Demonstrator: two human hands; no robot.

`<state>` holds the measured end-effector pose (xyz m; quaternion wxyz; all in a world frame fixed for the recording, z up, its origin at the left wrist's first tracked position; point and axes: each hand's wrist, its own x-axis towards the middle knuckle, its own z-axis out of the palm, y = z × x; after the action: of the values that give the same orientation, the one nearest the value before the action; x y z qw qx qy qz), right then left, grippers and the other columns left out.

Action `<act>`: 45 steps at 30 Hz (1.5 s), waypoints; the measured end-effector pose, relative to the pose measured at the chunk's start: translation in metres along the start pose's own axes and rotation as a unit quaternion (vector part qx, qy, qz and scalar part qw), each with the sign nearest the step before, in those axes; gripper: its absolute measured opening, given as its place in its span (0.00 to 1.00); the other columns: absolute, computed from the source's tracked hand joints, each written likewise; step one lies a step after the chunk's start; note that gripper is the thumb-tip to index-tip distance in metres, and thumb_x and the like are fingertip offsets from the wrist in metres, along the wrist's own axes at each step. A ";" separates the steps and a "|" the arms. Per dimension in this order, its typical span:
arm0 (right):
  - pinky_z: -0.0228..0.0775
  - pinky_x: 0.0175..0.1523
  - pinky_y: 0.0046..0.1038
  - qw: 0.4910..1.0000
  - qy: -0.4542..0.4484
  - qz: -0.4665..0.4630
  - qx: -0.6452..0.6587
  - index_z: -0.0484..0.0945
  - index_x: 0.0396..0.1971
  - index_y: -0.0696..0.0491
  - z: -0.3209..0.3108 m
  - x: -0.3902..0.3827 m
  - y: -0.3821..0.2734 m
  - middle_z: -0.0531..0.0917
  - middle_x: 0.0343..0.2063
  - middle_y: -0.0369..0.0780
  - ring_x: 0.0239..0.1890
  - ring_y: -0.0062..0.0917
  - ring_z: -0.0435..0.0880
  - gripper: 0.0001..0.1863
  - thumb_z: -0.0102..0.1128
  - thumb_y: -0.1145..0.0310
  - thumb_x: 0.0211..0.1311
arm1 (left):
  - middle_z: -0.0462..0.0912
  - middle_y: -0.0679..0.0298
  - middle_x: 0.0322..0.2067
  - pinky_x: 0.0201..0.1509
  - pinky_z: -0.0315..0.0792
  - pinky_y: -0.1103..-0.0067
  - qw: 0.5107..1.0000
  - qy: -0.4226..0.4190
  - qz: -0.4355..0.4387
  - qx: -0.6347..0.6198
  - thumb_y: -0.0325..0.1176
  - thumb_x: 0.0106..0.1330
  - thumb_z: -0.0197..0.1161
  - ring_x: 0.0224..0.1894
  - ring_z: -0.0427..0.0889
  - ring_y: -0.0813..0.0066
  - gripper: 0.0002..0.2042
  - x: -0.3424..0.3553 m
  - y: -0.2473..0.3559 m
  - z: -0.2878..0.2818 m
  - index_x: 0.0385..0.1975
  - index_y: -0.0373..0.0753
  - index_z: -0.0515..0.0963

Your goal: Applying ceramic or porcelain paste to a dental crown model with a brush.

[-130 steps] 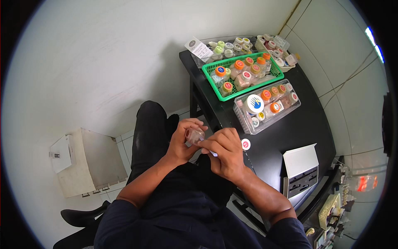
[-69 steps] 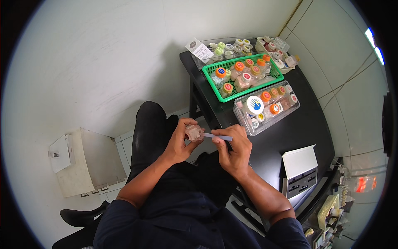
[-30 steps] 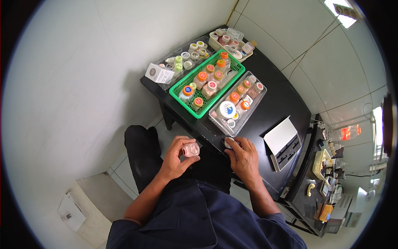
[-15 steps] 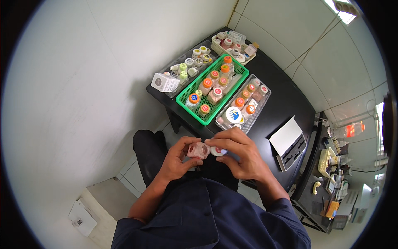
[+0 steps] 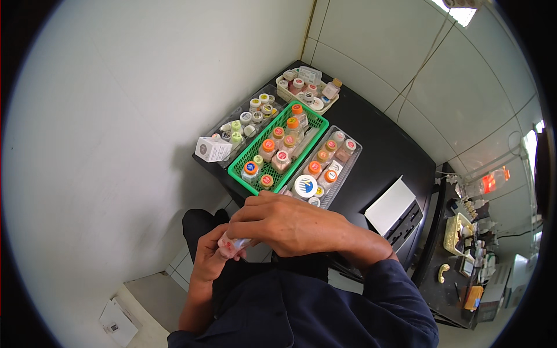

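Note:
My left hand [image 5: 207,258] grips a small clear square bottle [image 5: 230,246] with pinkish contents, held tilted above my lap. My right hand [image 5: 290,223] reaches across from the right, its fingers closed and curled over the bottle's upper end. They cover the white cap seen in that hand half a second ago; only a whitish-blue bit shows beside the bottle. Just beyond the hands, a green basket [image 5: 236,173] holds several bottles with orange, red-marked and blue-marked caps. To its right, a grey basket [image 5: 350,165] holds more bottles and a large white-lidded jar [image 5: 305,187].
The black table [image 5: 377,136] also bears a clear tray of small jars [image 5: 246,118], a white carton [image 5: 212,149], a cream basket [image 5: 332,103] and an opened white case [image 5: 390,203]. A wall [image 5: 127,145] rises on the left. A cluttered second table [image 5: 432,284] stands at right.
The bottle has moved left and lower and is now tilted. My right hand has swung left over it, hiding the cap. The view has shifted, so the table sits lower.

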<state>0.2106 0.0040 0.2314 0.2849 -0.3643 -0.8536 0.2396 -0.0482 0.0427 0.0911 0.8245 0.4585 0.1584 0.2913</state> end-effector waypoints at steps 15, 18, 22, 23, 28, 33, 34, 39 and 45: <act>0.79 0.48 0.47 0.992 0.083 0.096 -0.015 0.86 0.55 0.51 -0.045 -0.030 0.019 0.87 0.41 0.42 0.45 0.45 0.88 0.22 0.78 0.63 0.61 | 0.81 0.64 0.49 0.57 0.77 0.79 0.972 0.087 0.155 0.154 0.38 0.64 0.85 0.50 0.82 0.79 0.31 0.064 0.003 0.067 0.61 0.30 0.76; 0.80 0.47 0.45 0.992 0.062 0.108 -0.020 0.86 0.54 0.51 -0.062 -0.043 0.027 0.86 0.40 0.43 0.46 0.45 0.88 0.22 0.75 0.72 0.58 | 0.81 0.64 0.50 0.58 0.76 0.78 0.970 0.055 0.156 0.179 0.37 0.63 0.86 0.52 0.81 0.80 0.31 0.083 0.002 0.069 0.61 0.31 0.76; 0.81 0.45 0.44 0.987 0.094 0.129 -0.009 0.87 0.49 0.52 -0.080 -0.056 0.035 0.88 0.38 0.44 0.44 0.46 0.89 0.23 0.76 0.77 0.49 | 0.80 0.65 0.50 0.59 0.74 0.78 0.958 0.030 0.169 0.230 0.37 0.62 0.86 0.52 0.80 0.79 0.32 0.110 -0.003 0.082 0.61 0.33 0.76; 0.82 0.46 0.43 0.986 0.092 0.137 -0.007 0.87 0.49 0.53 -0.086 -0.059 0.036 0.89 0.39 0.44 0.43 0.47 0.90 0.24 0.77 0.78 0.48 | 0.79 0.65 0.49 0.57 0.73 0.78 0.952 0.029 0.177 0.247 0.36 0.64 0.85 0.51 0.80 0.79 0.30 0.115 -0.004 0.087 0.61 0.34 0.76; 0.80 0.43 0.43 0.983 0.140 0.118 -0.019 0.86 0.55 0.52 -0.107 -0.083 0.044 0.88 0.41 0.46 0.41 0.48 0.89 0.27 0.82 0.70 0.52 | 0.79 0.65 0.50 0.56 0.73 0.79 0.915 -0.001 0.218 0.340 0.34 0.68 0.82 0.50 0.79 0.78 0.28 0.152 0.006 0.099 0.63 0.34 0.75; 0.79 0.45 0.31 0.894 0.368 0.253 -0.030 0.83 0.65 0.54 -0.137 -0.125 0.037 0.88 0.41 0.42 0.36 0.27 0.84 0.35 0.84 0.68 0.56 | 0.80 0.58 0.56 0.62 0.79 0.67 0.865 0.075 0.238 0.436 0.27 0.75 0.71 0.57 0.84 0.67 0.24 0.230 0.031 0.074 0.66 0.36 0.70; 0.78 0.44 0.28 0.868 0.399 0.293 -0.022 0.83 0.66 0.55 -0.141 -0.133 0.033 0.88 0.41 0.40 0.36 0.23 0.81 0.34 0.83 0.68 0.58 | 0.80 0.58 0.56 0.62 0.79 0.67 0.863 0.075 0.240 0.438 0.27 0.75 0.71 0.57 0.84 0.67 0.24 0.245 0.036 0.064 0.66 0.36 0.70; 0.75 0.43 0.22 0.823 0.488 0.289 0.018 0.83 0.65 0.54 -0.145 -0.162 0.032 0.85 0.39 0.37 0.37 0.17 0.76 0.29 0.80 0.68 0.64 | 0.78 0.54 0.60 0.66 0.79 0.66 0.752 0.026 0.175 0.635 0.28 0.72 0.71 0.59 0.84 0.60 0.22 0.295 0.048 0.046 0.64 0.36 0.74; 0.71 0.39 0.20 0.830 0.489 0.268 0.021 0.84 0.65 0.54 -0.148 -0.167 0.034 0.86 0.39 0.37 0.36 0.16 0.77 0.28 0.79 0.67 0.66 | 0.77 0.57 0.62 0.71 0.76 0.63 0.694 -0.088 0.126 0.703 0.22 0.73 0.67 0.65 0.80 0.55 0.26 0.313 0.062 0.041 0.70 0.44 0.74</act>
<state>0.4199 -0.0717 0.2654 0.5973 -0.6423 -0.4662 0.1152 0.1972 0.2367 0.1674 0.2271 0.9438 0.1840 0.1543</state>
